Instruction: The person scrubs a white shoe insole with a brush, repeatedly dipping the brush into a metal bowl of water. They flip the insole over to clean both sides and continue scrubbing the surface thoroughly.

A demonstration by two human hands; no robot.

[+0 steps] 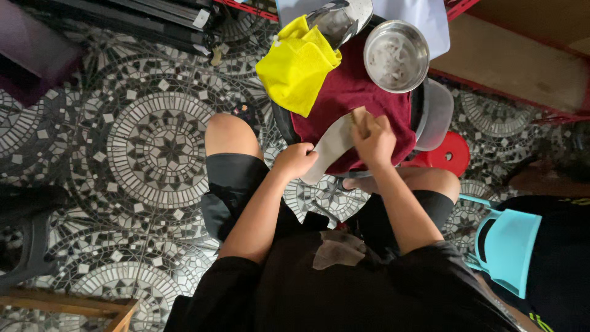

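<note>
My left hand (295, 161) grips the near end of a grey shoe insole (330, 147) that lies over a dark red cloth (356, 92). My right hand (373, 139) holds a small wooden-handled brush (359, 119) pressed against the far part of the insole. Both forearms reach forward from my lap between my bare knees. A yellow cloth (297, 64) lies folded at the left edge of the red cloth. A steel bowl (396, 55) with a cloudy residue stands at the far right of it.
A grey shoe (341, 18) lies past the yellow cloth. A red round stool (453, 154) and a turquoise plastic chair (507, 249) are at the right. The floor is black and white mosaic tile (147, 141). A wooden frame corner (117, 310) shows bottom left.
</note>
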